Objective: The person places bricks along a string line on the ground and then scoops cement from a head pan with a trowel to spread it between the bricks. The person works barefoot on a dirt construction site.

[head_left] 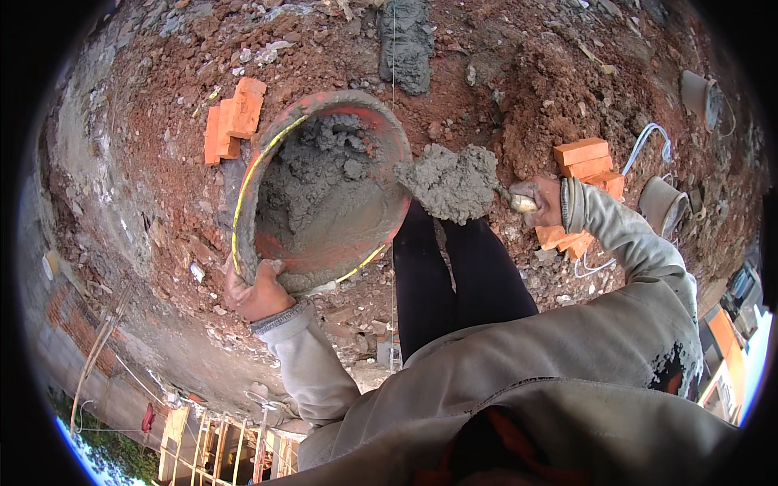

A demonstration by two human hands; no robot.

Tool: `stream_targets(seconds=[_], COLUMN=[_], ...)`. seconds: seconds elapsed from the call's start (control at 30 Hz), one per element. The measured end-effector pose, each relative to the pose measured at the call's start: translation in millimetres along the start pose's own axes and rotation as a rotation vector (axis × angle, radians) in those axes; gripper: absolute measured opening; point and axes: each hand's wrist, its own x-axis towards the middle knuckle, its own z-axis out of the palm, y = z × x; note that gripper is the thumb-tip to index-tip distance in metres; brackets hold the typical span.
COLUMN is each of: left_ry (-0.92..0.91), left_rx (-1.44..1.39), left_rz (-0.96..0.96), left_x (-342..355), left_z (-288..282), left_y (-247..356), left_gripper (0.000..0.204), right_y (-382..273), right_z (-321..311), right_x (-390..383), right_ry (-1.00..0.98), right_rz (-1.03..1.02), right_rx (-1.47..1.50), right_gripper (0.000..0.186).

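My left hand (pixel 261 292) grips the near left rim of a round basin (pixel 387 113), reddish inside and caked with grey. A yellow cord runs along part of its outer edge. Wet grey mortar (pixel 312 186) fills much of the basin and is heaped toward its far side. In my right hand (pixel 541 202) is the handle of a trowel (pixel 523 203), closed in the fingers. A thick lump of mortar (pixel 454 182) covers the trowel's blade, just right of the basin's rim and above my dark-trousered legs.
Orange bricks (pixel 235 117) lie beyond the basin on the left; more bricks (pixel 583 162) are stacked beside my right wrist. A mortar strip (pixel 407 49) lies ahead along a thin taut string (pixel 394 97). Buckets (pixel 663 202) and a pale blue hose (pixel 644 146) are at right on rubble-strewn soil.
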Motion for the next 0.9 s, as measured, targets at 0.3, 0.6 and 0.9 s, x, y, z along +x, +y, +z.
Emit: stream_targets(seconds=[0.3, 0.6, 0.9], left_ry=[0.237, 0.396, 0.313], left_rx=[-0.051, -0.155, -0.035], left_rz=[-0.251, -0.455, -0.466], left_x=[-35, -64, -94], left_z=[-60, -70, -34], left_y=[-44, -122, -114], left_gripper=[0.047, 0.064, 0.044], right_y=[149, 231, 298], right_z=[85, 44, 22], right_x=[85, 357, 271], right_ry=[0.840, 1.008, 0.620], right_rz=[0.190, 0.977, 0.870], right_rx=[0.419, 0.075, -0.272], right_gripper=[0.036, 0.047, 0.053])
